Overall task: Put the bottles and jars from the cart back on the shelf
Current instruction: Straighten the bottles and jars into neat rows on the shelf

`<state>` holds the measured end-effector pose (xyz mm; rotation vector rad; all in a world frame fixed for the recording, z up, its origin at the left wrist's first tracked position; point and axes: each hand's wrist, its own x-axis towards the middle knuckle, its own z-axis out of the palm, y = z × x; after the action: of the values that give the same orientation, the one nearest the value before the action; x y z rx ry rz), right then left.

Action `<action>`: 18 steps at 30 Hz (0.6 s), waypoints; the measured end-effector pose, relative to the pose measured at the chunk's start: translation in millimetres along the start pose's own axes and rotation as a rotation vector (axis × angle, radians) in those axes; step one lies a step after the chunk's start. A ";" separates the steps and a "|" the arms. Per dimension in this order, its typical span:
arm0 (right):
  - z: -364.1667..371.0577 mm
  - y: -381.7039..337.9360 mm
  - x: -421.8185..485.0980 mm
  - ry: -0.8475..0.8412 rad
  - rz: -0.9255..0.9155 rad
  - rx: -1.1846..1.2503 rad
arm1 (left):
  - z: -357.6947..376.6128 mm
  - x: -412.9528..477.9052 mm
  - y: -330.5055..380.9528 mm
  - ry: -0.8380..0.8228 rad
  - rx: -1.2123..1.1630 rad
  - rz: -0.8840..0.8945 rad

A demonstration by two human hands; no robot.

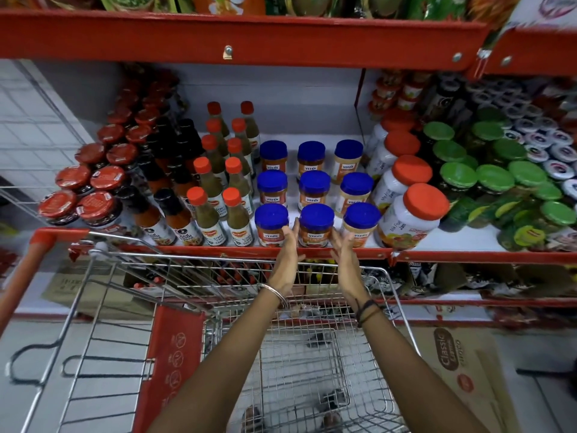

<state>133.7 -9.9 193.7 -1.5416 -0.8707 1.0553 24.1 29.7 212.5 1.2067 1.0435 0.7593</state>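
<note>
Hands reach over the cart [131,276] to the front edge of the shelf [452,242]. Left hand [288,245] is flat and released, palm facing right, fingertips touching the left side of the front middle jar [315,226]. Right hand [342,248] is likewise spread and slack, palm facing left, just beside the right side of the same jar; contact on that side cannot be confirmed. Neither hand is closed around the jar.

The jar stands upright on the shelf at the front of the centre column in a three-by-three block of blue-lidded jars [313,157]. Left and centre columns hold orange contents; the right column holds pale contents.

To the left of the block stand two rows of green sauce bottles [218,170] with orange caps, then dark-capped chilli sauce bottles [168,207], then red-lidded jars [93,182]. To the right lies a row of tilted white jam jars [402,182] with orange lids, then green-lidded jars [496,179].

The cart basket holds no visible bottles or jars; floor shows through the wire mesh. A red child-seat flap [175,364] hangs at its near end. A cardboard box [462,370] sits on the floor to the right.
</note>
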 end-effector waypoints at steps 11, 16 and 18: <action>-48.2 17.7 -4.0 0.289 -0.197 0.249 | 71.7 -18.4 -11.9 0.015 0.034 0.143; -67.7 9.7 17.7 0.069 -0.086 0.246 | 91.1 2.8 4.2 -0.023 -0.125 0.012; -74.6 9.1 20.3 0.022 -0.058 0.231 | 92.9 7.9 2.1 -0.030 -0.152 -0.024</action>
<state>210.8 -18.8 187.3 -1.3256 -0.7463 1.0558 113.5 3.3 215.1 1.0708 0.9563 0.7856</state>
